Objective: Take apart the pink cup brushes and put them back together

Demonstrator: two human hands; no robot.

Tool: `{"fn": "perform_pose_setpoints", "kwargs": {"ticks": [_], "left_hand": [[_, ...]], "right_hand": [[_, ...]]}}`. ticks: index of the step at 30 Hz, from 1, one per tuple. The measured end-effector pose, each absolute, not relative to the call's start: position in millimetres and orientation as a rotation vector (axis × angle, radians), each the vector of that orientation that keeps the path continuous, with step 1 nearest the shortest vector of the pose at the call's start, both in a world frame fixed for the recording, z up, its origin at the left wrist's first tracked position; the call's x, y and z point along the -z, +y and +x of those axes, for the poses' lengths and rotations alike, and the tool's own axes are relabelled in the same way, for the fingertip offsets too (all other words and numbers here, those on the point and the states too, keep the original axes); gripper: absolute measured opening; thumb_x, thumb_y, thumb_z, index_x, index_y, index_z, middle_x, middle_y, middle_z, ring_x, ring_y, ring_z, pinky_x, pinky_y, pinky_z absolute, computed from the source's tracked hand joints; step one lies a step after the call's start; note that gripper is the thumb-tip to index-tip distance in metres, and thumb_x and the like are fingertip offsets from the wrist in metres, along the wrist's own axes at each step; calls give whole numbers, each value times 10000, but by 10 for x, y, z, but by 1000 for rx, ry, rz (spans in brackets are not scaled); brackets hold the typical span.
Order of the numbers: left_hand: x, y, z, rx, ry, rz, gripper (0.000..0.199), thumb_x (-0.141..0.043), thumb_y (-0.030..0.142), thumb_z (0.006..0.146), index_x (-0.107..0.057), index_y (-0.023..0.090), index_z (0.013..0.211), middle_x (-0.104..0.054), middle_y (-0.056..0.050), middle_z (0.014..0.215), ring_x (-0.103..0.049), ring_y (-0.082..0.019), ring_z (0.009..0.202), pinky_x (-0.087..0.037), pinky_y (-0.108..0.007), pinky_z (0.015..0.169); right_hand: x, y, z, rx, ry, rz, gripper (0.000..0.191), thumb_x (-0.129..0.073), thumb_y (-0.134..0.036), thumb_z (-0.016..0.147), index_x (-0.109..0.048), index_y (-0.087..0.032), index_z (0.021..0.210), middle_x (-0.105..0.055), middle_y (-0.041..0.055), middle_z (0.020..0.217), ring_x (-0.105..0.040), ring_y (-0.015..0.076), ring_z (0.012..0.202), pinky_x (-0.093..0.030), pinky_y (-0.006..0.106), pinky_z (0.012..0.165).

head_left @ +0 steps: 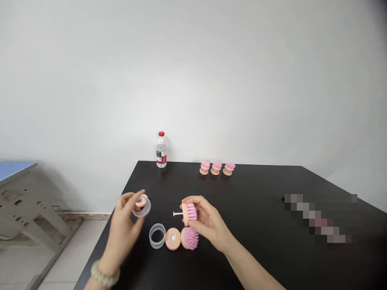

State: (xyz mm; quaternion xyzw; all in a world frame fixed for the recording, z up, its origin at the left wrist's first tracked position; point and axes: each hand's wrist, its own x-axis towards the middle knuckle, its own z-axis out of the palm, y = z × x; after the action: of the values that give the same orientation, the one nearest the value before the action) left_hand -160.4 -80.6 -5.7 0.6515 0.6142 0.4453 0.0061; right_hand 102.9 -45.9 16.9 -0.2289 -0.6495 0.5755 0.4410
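The left hand (122, 225) pinches a clear ring (144, 211) at 9 o'clock from the pink brush head (190, 214). The right hand (211, 224) grips this brush head; its white pin (177, 214) points to 9 o'clock. A second brush (190, 238) lies at 6 o'clock.

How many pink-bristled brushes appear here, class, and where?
5: three far brushes in a row on the black table, a held brush in the right hand, and a near brush beside a peach disc. More could be hidden.
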Motion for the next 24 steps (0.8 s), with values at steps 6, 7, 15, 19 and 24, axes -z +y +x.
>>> {"fn": "perform_pose_setpoints", "kwargs": {"ticks": [6,7,15,19,24], "left_hand": [[80,-1221,-981,-1412,1585,2074,358,-614,123,857,-626,254,1191,-676,-73,1178,-687,-234,1078,-606,-341,864],[86,-1251,-933,-1409,1552,2053,362,-632,125,852,-628,255,1191,-690,-70,1150,-701,-227,1038,-616,-320,822],[54,-1388,-779,-1447,1396,2109,404,-720,267,855,-644,288,1251,-680,-82,1098,-696,-237,988,-618,-320,795],[83,-1441,-738,-1536,1333,2046,399,-688,325,887,-646,320,1283,-667,-87,1140,-670,-256,1049,-603,-359,861],[126,-1469,-690,-1543,1234,1950,442,-675,444,889,-632,345,1317,-660,-74,1105,-683,-232,988,-617,-310,799]], "right_hand": [[-333,-868,1133,-930,-1890,-585,372,-622,-105,805,-593,-260,1142,-597,65,1102,-619,222,992,-531,346,874],[-347,-918,1145,-879,-1929,-599,363,-616,-106,808,-595,-257,1137,-604,68,1096,-621,227,996,-530,349,887],[-264,-1069,1218,-795,-2062,-718,414,-615,-160,855,-566,-290,1244,-595,74,1194,-630,245,1061,-532,349,942],[-212,-1094,1257,-805,-2068,-766,533,-634,-166,855,-518,-328,1349,-591,66,1282,-612,257,1158,-510,366,1017],[-226,-1136,1305,-887,-2049,-771,529,-629,-154,835,-544,-350,1319,-604,47,1279,-616,254,1164,-506,359,1022]]}}
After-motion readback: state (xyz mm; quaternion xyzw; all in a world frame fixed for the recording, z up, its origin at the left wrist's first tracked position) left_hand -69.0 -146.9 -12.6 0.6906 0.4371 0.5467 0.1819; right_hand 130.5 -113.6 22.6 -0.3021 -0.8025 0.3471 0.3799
